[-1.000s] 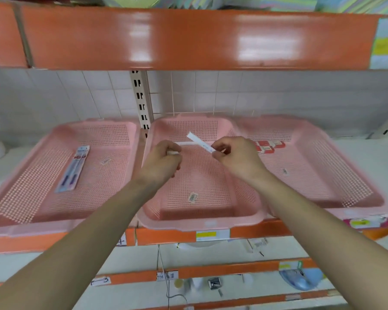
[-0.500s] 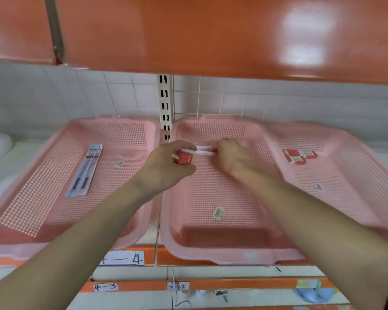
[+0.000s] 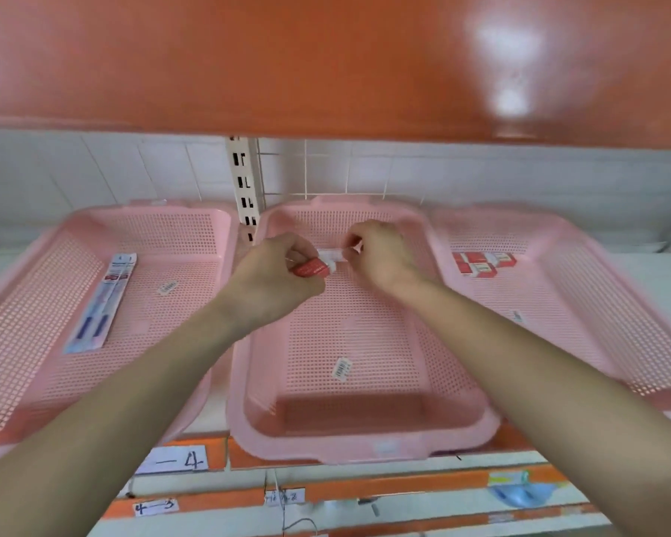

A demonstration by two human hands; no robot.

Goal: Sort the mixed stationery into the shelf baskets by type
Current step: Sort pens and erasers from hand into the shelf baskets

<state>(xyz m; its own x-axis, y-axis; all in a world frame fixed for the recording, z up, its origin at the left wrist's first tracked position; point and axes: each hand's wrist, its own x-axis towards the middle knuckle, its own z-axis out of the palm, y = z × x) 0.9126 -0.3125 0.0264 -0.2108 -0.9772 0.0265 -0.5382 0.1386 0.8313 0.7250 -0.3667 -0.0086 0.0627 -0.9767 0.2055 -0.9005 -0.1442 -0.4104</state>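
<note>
Over the middle pink perforated plastic basket, our left hand grips a small red box while our right hand pinches a white strip just beside it.

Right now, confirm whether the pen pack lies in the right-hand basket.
No, the pen pack lies flat in the left basket; the right basket holds red boxes.

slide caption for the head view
Over the middle pink basket, the left hand grips a red item, the right hand pinches a white strip.

Pens in left basket (boxes rightmost)
</note>
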